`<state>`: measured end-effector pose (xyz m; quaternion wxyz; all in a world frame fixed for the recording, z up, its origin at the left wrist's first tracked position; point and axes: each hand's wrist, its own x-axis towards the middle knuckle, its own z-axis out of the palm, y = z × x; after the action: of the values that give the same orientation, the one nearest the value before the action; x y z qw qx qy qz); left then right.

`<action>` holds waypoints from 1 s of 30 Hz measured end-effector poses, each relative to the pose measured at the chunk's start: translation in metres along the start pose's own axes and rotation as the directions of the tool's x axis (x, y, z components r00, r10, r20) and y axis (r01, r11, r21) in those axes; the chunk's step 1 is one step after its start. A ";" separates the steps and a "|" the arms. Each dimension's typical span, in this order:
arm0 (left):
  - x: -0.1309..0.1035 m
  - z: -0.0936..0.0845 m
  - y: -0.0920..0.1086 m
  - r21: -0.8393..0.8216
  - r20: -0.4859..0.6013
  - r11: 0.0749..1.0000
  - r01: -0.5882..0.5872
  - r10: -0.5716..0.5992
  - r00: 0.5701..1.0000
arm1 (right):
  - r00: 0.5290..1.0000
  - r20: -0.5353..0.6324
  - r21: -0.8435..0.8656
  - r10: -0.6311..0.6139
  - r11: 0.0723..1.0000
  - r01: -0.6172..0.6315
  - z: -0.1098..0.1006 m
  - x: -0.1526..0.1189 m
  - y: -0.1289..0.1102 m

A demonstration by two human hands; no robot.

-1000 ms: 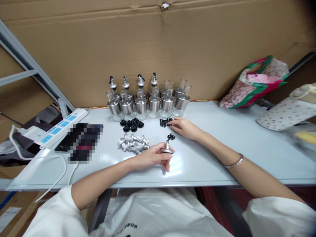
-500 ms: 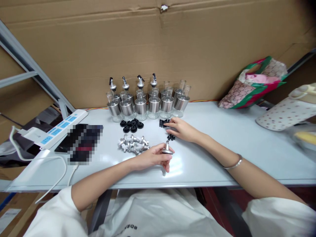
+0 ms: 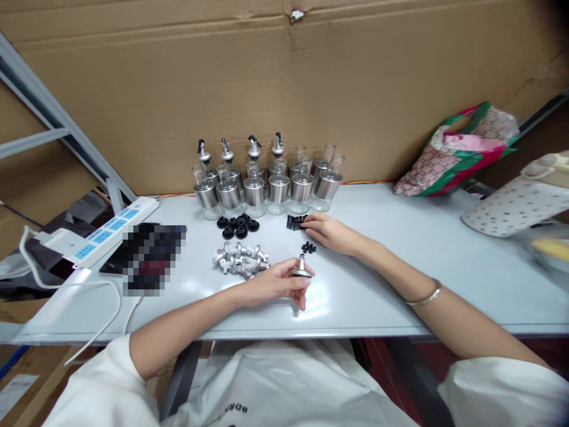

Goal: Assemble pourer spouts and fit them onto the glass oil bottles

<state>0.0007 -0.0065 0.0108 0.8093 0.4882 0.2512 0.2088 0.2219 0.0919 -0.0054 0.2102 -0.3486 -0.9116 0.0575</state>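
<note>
My left hand [image 3: 284, 283] is closed around a silver pourer spout [image 3: 302, 271], held upright above the front of the table with its narrow tip up. My right hand [image 3: 328, 232] rests at the right end of a small pile of black flip levers [image 3: 294, 222]. Its fingers are drawn together there, and whatever may be between them is too small to make out. Just below that hand lies a cluster of tiny black caps [image 3: 308, 247]. More silver pourer spouts [image 3: 242, 260] lie heaped left of my left hand, with black ribbed stoppers [image 3: 237, 226] behind them.
Glass bottles with steel bands [image 3: 278, 191] stand in two rows at the back; several rear ones carry pourers with black levers. A power strip [image 3: 111, 228] and a pixelated dark object [image 3: 151, 258] are at left. A patterned bag [image 3: 453, 151] and a dotted container [image 3: 511, 201] stand at right.
My right hand has shifted slightly right, from over the black levers to the end of their pile, its fingers drawing together. My left hand holds the pourer spout in the same place.
</note>
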 end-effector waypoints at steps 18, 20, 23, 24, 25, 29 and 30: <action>0.001 -0.004 -0.001 -0.087 0.008 0.996 0.028 -0.028 1.000 | 0.998 -0.043 -0.100 0.053 0.993 -0.057 -0.010 0.001 -0.005; 0.001 -0.004 0.000 -0.084 0.008 0.996 0.034 -0.034 0.999 | 0.997 -0.036 -0.067 0.070 0.995 -0.072 -0.010 0.000 -0.004; 0.001 -0.004 0.000 -0.070 0.018 0.997 0.033 -0.032 0.999 | 0.998 -0.018 -0.015 0.061 0.998 -0.061 -0.009 0.000 -0.004; 0.001 -0.005 0.000 -0.070 0.021 0.997 0.032 -0.030 0.999 | 0.998 -0.019 -0.006 0.054 0.999 -0.054 -0.008 0.000 -0.004; 0.001 -0.005 -0.001 -0.074 0.022 0.997 0.028 -0.026 0.999 | 0.999 -0.022 -0.004 0.049 0.999 -0.049 -0.008 0.000 -0.004; 0.002 -0.008 -0.003 -0.109 0.021 0.994 -0.002 0.005 1.000 | 0.998 -0.020 -0.031 0.059 0.998 -0.059 -0.008 0.000 -0.002; 0.003 -0.009 -0.004 -0.112 0.024 0.994 -0.011 0.013 1.000 | 0.998 -0.017 -0.036 0.067 0.997 -0.068 -0.009 0.000 -0.003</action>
<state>-0.0022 -0.0007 0.0036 0.8372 0.4462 0.2260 0.2213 0.2240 0.0891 0.0033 0.2092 -0.3834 -0.8985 0.0452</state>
